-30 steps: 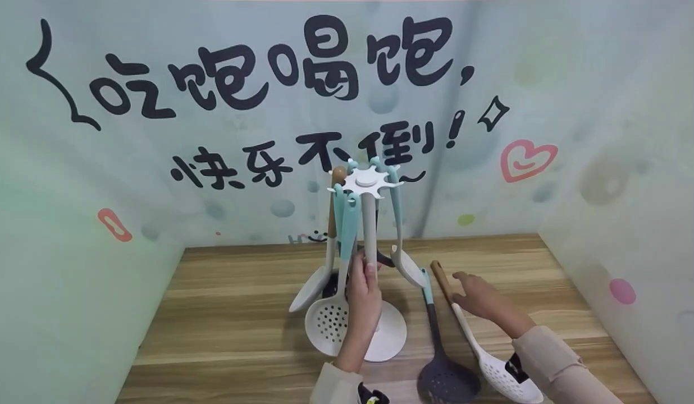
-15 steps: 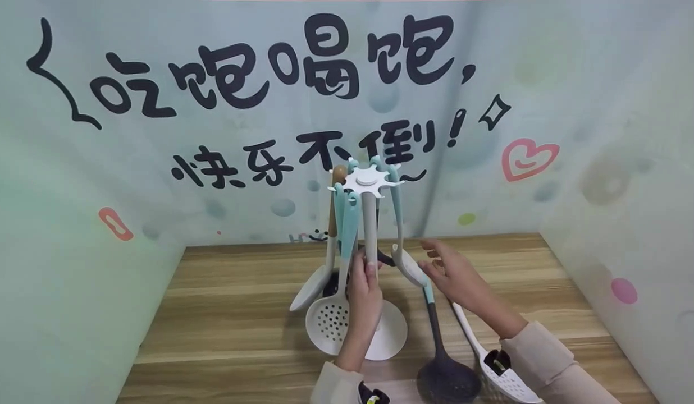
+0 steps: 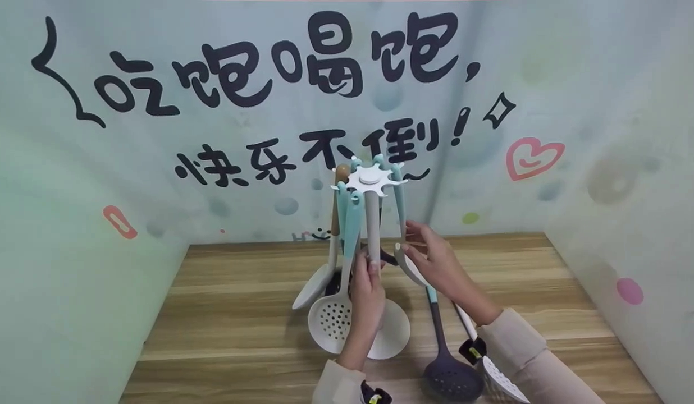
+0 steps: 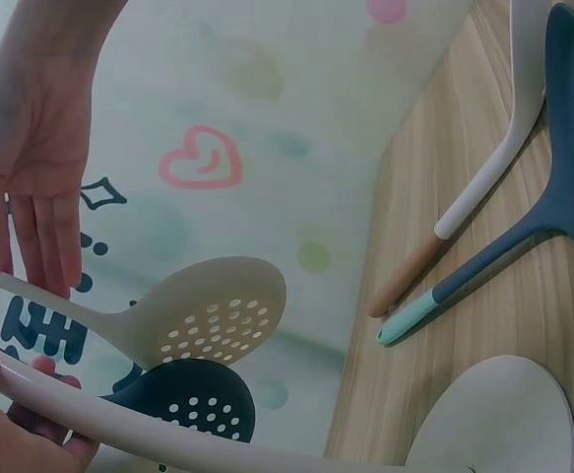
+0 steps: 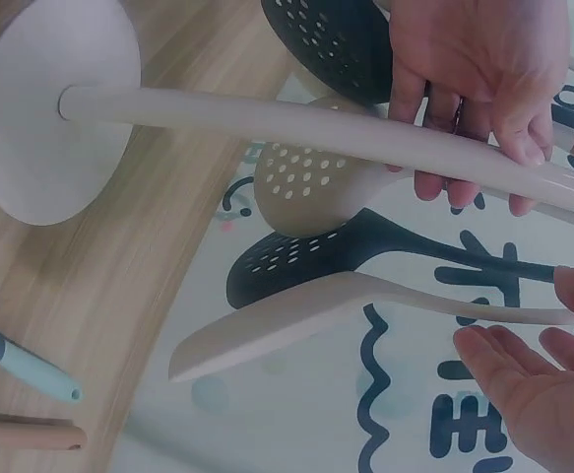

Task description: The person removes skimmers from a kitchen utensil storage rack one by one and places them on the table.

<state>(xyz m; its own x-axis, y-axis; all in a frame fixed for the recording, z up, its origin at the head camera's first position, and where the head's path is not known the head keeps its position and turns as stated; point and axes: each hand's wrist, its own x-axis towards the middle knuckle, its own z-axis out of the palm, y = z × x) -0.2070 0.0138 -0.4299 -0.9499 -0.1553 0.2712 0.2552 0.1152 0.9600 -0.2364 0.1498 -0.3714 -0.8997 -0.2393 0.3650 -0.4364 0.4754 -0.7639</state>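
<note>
My left hand (image 3: 368,297) grips the pale pole (image 3: 373,224) of an upright utensil stand, fingers and thumb wrapped round it. Several skimmers and turners hang from its white notched top (image 3: 371,178). On the stand's right side hangs a pale slotted skimmer (image 4: 218,305) with a teal handle (image 3: 400,205). My right hand (image 3: 437,261) is at that skimmer's neck, fingers extended and spread on one side of it and thumb on the other. Behind it hangs a dark slotted skimmer (image 5: 296,258). A white skimmer (image 3: 330,324) with round holes hangs in front, left of my left hand.
A dark skimmer (image 3: 452,379) with a teal handle end lies on the wooden table (image 3: 234,314) at the right. Beside it lies a white slotted skimmer (image 3: 501,380), partly under my right sleeve. The stand's round base (image 3: 396,336) rests on the table. Printed cloth walls enclose it.
My right hand has moved left and away from the brown-handled skimmer on the table to the skimmer hanging on the stand's right. My left hand keeps its grip on the pole.
</note>
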